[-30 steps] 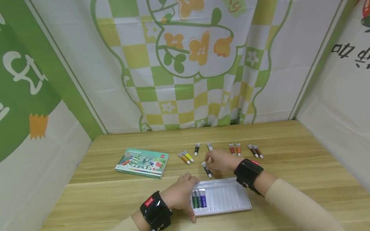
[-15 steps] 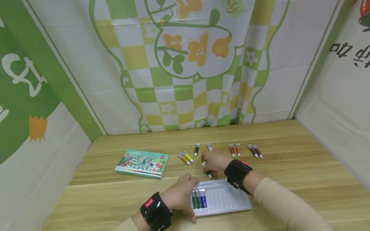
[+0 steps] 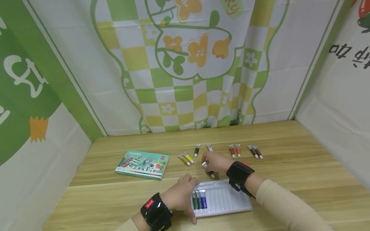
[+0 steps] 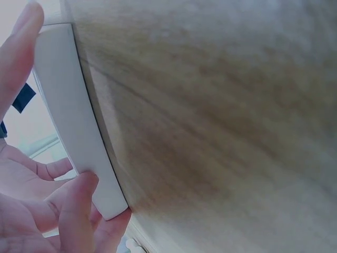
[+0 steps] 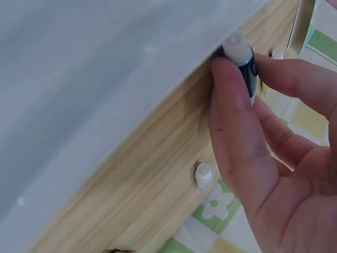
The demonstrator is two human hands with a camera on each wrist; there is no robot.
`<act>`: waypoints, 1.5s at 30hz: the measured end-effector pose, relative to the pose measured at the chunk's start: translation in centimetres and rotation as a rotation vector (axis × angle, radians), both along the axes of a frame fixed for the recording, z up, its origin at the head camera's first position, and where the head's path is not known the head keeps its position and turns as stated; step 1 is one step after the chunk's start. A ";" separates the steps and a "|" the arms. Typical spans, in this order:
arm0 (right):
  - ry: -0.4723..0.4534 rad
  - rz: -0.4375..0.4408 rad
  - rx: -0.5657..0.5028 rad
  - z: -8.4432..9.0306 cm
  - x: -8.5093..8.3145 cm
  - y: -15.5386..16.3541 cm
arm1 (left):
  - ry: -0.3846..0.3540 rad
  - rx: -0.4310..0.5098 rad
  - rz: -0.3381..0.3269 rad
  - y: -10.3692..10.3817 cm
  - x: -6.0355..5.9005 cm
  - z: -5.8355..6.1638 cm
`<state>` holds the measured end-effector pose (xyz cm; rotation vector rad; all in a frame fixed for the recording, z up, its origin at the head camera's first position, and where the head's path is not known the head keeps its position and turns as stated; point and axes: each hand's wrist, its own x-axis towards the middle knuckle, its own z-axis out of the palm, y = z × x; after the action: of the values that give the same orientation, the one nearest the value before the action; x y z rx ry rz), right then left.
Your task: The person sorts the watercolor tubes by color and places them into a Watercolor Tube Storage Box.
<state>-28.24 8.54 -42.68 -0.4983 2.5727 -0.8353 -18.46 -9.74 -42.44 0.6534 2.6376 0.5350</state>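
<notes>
My left hand (image 3: 180,194) holds the left end of a white plastic tray (image 3: 228,196), thumb at the near edge and fingers at the far one; the left wrist view shows them at the tray's side wall (image 4: 73,121). In the tray's left slots lie two green paint tubes (image 3: 197,201) and a violet one (image 3: 203,201). Just beyond the tray, my right hand (image 3: 217,162) pinches a dark blue paint tube (image 3: 211,174) between thumb and fingers. Its white cap (image 5: 238,48) points out past the fingertips in the right wrist view. The fingers partly cover this tube.
Behind lie ochre (image 3: 184,159) and yellow (image 3: 188,157) tubes, a dark tube (image 3: 197,150), a partly hidden tube (image 3: 209,147), red (image 3: 232,150) and orange (image 3: 238,150) tubes, and two brown ones (image 3: 255,151). A green paint box (image 3: 143,164) rests at left. Curtains (image 3: 188,96) hang behind the table.
My right hand has shifted slightly left onto the dark blue tube, whose capped end has swung a little to the right. The left hand and tray have stayed in place.
</notes>
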 end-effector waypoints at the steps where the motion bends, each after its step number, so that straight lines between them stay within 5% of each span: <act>1: -0.002 0.001 -0.004 0.0 0.0 0.1 | -0.001 -0.001 0.001 0.0 0.0 0.0; 30: -0.207 -0.064 -0.400 -0.5 0.8 3.4 | 0.016 -0.011 0.007 -0.2 0.3 -0.3; 45: -0.330 0.022 -0.596 -0.4 4.5 3.6 | 0.039 -0.023 -0.015 0.0 0.1 -0.1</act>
<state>-23.76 12.12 -43.07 -0.4985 1.9930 -1.5403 -18.39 -9.70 -42.49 0.6823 2.6687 0.4919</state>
